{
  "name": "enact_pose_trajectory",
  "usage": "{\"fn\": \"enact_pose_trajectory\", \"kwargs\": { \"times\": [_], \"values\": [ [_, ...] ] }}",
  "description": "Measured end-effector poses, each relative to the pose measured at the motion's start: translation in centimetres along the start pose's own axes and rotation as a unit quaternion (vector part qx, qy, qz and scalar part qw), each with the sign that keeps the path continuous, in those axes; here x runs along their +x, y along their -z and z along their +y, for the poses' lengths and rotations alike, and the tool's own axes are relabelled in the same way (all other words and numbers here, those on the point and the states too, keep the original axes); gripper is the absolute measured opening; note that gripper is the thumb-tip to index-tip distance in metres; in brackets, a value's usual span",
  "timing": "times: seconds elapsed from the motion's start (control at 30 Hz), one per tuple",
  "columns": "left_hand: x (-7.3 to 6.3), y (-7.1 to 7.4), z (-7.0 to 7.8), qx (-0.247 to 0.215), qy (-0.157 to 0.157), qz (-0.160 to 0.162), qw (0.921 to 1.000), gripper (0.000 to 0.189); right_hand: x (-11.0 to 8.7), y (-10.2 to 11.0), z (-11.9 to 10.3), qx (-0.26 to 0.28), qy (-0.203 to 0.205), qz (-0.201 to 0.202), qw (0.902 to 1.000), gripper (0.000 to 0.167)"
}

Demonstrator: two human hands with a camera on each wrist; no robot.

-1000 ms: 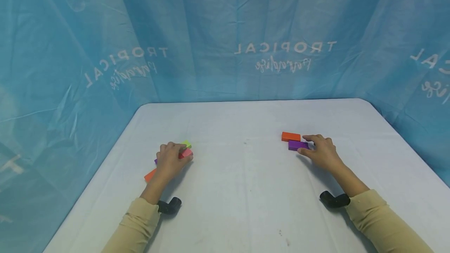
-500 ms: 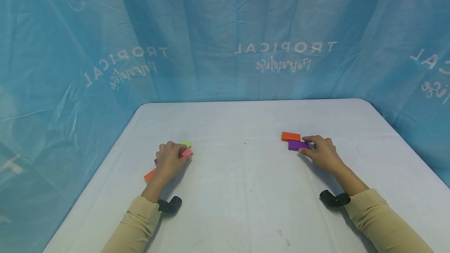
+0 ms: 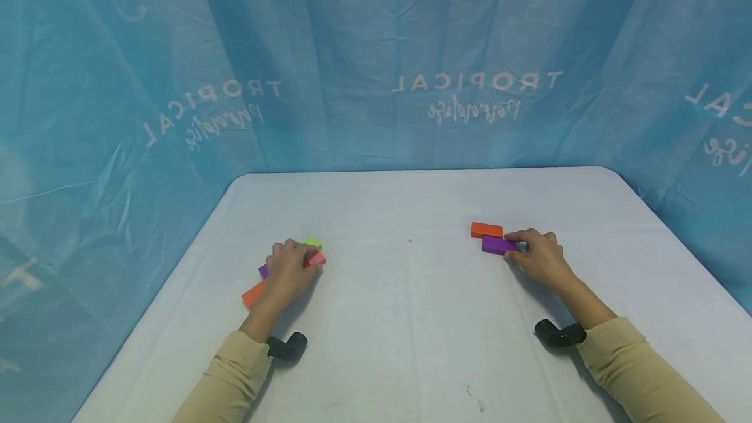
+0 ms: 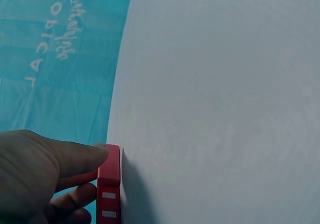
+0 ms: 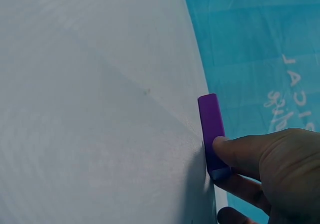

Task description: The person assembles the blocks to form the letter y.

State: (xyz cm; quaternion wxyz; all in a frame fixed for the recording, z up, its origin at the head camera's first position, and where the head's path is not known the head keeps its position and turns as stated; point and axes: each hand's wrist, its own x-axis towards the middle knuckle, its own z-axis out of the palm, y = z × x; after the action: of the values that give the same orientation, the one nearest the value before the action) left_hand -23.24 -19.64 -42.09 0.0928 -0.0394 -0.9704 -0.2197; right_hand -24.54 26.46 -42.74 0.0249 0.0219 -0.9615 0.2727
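On the left of the table, my left hand [image 3: 290, 271] pinches a pinkish-red block [image 3: 318, 258] between thumb and fingers. In the left wrist view the thumb lies against that block's side, and a red block with white marks [image 4: 108, 204] lines up right below it. A lime block [image 3: 314, 242] shows just beyond the fingers. Partly hidden behind the hand and wrist are a purple block [image 3: 263, 271] and an orange block [image 3: 254, 292]. Over on the right, my right hand [image 3: 542, 256] pinches the near end of another purple block [image 5: 212, 126]. Right beside it lies a second orange block [image 3: 486, 230].
A white cloth covers the table [image 3: 405, 318], whose far edge meets a blue printed curtain [image 3: 376, 129]. Black curved pieces stick out from the left wrist [image 3: 289, 347] and the right wrist [image 3: 558, 333], close over the cloth.
My left hand has shifted slightly right, and the pinkish-red block with it. The right thumb and fingers have drawn in onto the end of the purple block.
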Motion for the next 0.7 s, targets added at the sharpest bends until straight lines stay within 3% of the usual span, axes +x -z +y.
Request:
{"fn": "enact_pose_trajectory", "kwargs": {
  "times": [0.4,0.7],
  "values": [
    [-0.43,-0.15,0.74,-0.048,-0.005,-0.015,0.9987,0.036,-0.04,-0.13,0.28,0.008,0.005,0.006,0.9999,0.041],
    [-0.26,-0.13,0.41,-0.031,0.01,-0.012,0.9994,0.038,0.07,-0.06,0.4,0.004,0.006,0.003,1.0,0.044]
  ]
}}
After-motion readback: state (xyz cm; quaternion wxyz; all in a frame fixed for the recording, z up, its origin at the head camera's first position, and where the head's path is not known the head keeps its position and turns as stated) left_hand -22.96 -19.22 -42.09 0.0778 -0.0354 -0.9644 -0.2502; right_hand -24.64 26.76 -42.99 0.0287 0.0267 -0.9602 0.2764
